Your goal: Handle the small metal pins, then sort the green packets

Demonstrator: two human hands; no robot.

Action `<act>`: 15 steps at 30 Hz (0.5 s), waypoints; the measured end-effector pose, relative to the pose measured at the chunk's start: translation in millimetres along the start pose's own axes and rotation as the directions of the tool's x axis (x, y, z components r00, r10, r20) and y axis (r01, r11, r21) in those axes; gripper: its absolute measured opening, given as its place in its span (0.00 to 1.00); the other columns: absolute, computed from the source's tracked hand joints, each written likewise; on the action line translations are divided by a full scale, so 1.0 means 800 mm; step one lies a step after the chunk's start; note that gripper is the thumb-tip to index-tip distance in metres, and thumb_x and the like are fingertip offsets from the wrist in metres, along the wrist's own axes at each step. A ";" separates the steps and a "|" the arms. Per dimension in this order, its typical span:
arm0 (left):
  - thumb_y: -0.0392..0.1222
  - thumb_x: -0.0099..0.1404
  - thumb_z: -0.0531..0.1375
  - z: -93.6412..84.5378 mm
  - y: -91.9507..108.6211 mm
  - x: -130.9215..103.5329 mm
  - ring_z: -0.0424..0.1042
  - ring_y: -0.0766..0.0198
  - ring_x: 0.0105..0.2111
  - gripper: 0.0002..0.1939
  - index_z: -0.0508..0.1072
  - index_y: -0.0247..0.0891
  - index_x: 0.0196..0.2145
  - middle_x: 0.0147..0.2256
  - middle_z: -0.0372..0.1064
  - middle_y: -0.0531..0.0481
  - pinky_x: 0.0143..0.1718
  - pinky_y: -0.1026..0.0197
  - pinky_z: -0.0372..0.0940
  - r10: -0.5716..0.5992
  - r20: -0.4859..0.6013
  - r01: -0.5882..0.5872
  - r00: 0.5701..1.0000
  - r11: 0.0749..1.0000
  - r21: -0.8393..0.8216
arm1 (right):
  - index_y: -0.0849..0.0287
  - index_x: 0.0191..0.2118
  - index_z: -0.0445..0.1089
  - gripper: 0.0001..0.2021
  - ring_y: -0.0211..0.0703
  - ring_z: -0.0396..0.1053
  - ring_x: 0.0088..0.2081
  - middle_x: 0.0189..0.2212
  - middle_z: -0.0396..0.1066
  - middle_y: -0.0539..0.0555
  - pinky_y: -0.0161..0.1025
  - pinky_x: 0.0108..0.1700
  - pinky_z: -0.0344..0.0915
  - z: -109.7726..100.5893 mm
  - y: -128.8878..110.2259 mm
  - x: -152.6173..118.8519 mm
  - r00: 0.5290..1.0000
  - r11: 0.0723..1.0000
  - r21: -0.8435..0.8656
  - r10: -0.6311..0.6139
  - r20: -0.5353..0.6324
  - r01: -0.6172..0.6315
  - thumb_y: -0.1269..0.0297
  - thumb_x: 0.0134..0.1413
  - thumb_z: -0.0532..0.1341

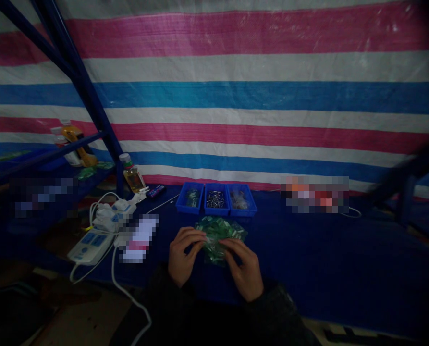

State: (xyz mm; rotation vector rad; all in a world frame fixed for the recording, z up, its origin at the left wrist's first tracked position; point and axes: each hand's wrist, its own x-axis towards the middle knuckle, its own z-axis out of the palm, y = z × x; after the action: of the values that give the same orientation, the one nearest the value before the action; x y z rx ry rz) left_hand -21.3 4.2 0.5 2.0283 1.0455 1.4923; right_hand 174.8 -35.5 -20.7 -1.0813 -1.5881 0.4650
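Sleeves of dark cloth run up from the bottom edge to your 2 hands, which meet over the blue table [308,259]. Your left hand [183,255] has its fingers curled in, the tips pinching the near left side of a clear bag of green parts [219,235]. Your right hand [243,269] is curled the same way, thumb and fingers closed on the bag's near right side. The bag lies crumpled between both hands, its far end resting on the table just short of the bins.

Left of your left hand, a white power strip [90,245] sits at the table's edge with a white cable [128,293] trailing down off it, and white plugs [111,214] are heaped just behind.

Beyond the bag stand 3 blue bins [216,198] side by side, touching; the middle one holds small metal pieces, the contents of the other 2 are too dim to tell. Farther left, a small bottle of yellowish liquid [133,175] stands upright beside a blue rack post [91,96]. Behind everything hangs a striped tarp [253,96] in pink, white and blue.
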 end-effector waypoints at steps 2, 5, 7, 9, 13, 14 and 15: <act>0.37 0.67 0.65 0.002 0.000 -0.002 0.75 0.59 0.37 0.04 0.81 0.39 0.35 0.34 0.78 0.48 0.42 0.58 0.69 -0.047 0.016 0.047 0.999 0.999 -0.013 | 0.55 0.42 0.78 0.08 0.48 0.76 0.43 0.41 0.77 0.57 0.43 0.47 0.74 0.000 -0.001 0.001 0.999 1.000 -0.008 0.004 -0.035 -0.005 0.66 0.65 0.60; 0.38 0.66 0.66 0.006 -0.002 -0.007 0.76 0.62 0.32 0.02 0.79 0.38 0.35 0.33 0.78 0.50 0.38 0.61 0.70 -0.150 0.033 0.151 0.988 0.988 -0.029 | 0.56 0.40 0.76 0.06 0.46 0.76 0.38 0.37 0.76 0.56 0.41 0.43 0.74 0.003 -0.001 -0.001 0.996 0.999 0.026 0.046 -0.074 -0.044 0.65 0.65 0.61; 0.38 0.66 0.67 0.008 -0.002 -0.010 0.77 0.62 0.33 0.04 0.78 0.37 0.38 0.34 0.78 0.50 0.38 0.62 0.70 -0.199 0.019 0.200 0.980 0.979 -0.041 | 0.56 0.46 0.73 0.06 0.43 0.75 0.32 0.34 0.76 0.53 0.39 0.37 0.74 0.006 -0.001 -0.003 0.992 0.992 0.081 0.099 -0.085 -0.092 0.65 0.65 0.61; 0.39 0.67 0.66 0.008 -0.001 -0.010 0.78 0.62 0.34 0.04 0.78 0.37 0.39 0.35 0.79 0.49 0.39 0.62 0.71 -0.211 0.025 0.212 0.977 0.977 -0.036 | 0.57 0.48 0.70 0.08 0.40 0.73 0.26 0.31 0.76 0.51 0.37 0.33 0.72 0.008 0.000 -0.005 0.987 0.987 0.113 0.127 -0.101 -0.116 0.64 0.65 0.62; 0.36 0.72 0.60 0.006 0.000 -0.005 0.77 0.59 0.40 0.09 0.81 0.40 0.41 0.38 0.79 0.46 0.43 0.60 0.70 -0.150 0.129 0.154 0.980 0.988 -0.020 | 0.56 0.42 0.74 0.05 0.41 0.74 0.28 0.31 0.76 0.52 0.38 0.34 0.71 0.006 -0.001 -0.004 0.996 0.997 0.066 0.049 -0.081 -0.044 0.65 0.66 0.60; 0.36 0.72 0.59 0.005 0.000 -0.004 0.77 0.58 0.41 0.10 0.81 0.40 0.43 0.39 0.79 0.46 0.45 0.59 0.69 -0.133 0.142 0.138 0.981 0.990 -0.029 | 0.56 0.42 0.75 0.07 0.42 0.74 0.28 0.30 0.76 0.52 0.38 0.35 0.71 0.004 -0.002 -0.004 0.997 0.998 0.054 0.033 -0.071 -0.029 0.65 0.66 0.60; 0.35 0.72 0.58 0.005 -0.001 -0.003 0.77 0.58 0.42 0.11 0.82 0.41 0.43 0.40 0.79 0.45 0.46 0.58 0.69 -0.118 0.146 0.125 0.982 0.991 -0.040 | 0.55 0.43 0.76 0.08 0.42 0.74 0.29 0.31 0.76 0.52 0.38 0.36 0.72 0.003 -0.002 -0.004 0.998 0.999 0.046 0.024 -0.062 -0.022 0.66 0.67 0.59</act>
State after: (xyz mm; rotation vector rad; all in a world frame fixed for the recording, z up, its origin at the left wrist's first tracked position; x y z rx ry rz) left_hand -18.1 3.1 -2.7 1.9687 1.0444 1.2778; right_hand 172.1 -38.4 -21.7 -1.0710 -1.5055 0.4760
